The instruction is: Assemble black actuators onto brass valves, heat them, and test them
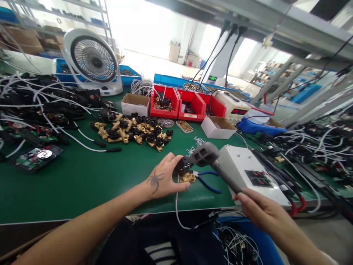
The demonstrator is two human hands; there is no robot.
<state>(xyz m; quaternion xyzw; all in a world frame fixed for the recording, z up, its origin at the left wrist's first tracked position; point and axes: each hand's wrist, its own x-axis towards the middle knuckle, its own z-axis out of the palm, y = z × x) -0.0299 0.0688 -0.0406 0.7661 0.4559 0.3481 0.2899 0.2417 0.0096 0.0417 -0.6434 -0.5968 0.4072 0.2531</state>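
Observation:
My left hand (165, 176) lies on the green bench with thumb and fingers curved around a brass fitting (188, 178) with a black part (182, 165) attached. A white cable (177, 206) runs from this piece down over the bench edge. In my right hand (255, 206) is the handle of a grey hammer-shaped tool (224, 176). Its head, with square recesses, hangs above and right of the fitting and partly covers the view of it. Blue-handled pliers (206, 180) lie right beside the brass fitting. Small metal clips (195, 145) are scattered behind the tool head.
Brass and black fittings (138, 129) are heaped behind my left hand. Red bins (192, 106), a white carton (219, 127) and a fan (93, 62) stand at the back. A grey box (248, 173) sits on the right. Cabled assemblies (41, 99) crowd the left.

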